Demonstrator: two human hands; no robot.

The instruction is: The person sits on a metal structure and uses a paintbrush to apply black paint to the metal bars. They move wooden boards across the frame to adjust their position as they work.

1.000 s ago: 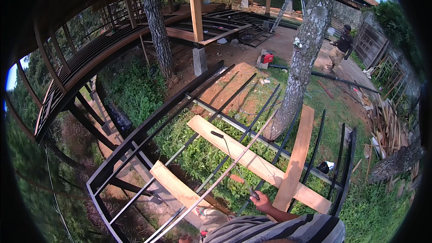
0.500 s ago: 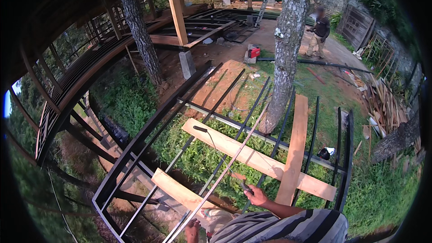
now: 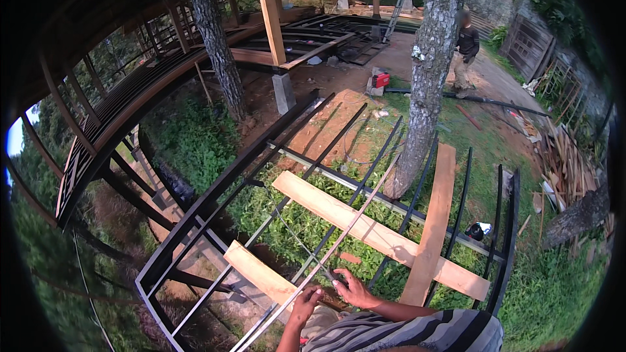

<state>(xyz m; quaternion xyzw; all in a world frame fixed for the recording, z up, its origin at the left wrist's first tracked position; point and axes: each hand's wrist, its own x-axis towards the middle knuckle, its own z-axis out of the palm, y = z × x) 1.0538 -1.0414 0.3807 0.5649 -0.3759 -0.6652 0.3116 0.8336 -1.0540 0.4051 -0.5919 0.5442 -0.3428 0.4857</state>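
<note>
A thin dark rod [image 3: 297, 237] with a black end piece [image 3: 255, 183] slants over the metal frame toward my hands. My right hand [image 3: 357, 292] is at the rod's near end, thumb and forefinger curled around it. My left hand [image 3: 304, 308] is close by on the left, fingers drawn together; whatever they may hold is hidden. A long, narrow pale strip [image 3: 355, 220] passes diagonally beside my left hand. Below it lie a long wooden plank [image 3: 345, 218] and a shorter plank [image 3: 257, 274]. Another plank [image 3: 432, 221] crosses the long one on the right.
The black metal frame [image 3: 215, 205] has open gaps over plants and ground. A tree trunk [image 3: 427, 78] rises beyond it. A person [image 3: 466, 45] stands at the far right, near a red machine [image 3: 380, 81]. Scrap wood [image 3: 570, 156] is piled at right.
My left hand has moved up and right, close to my right hand. My right hand has shifted slightly left and lower. The rod's black end has swung left, off the long plank.
</note>
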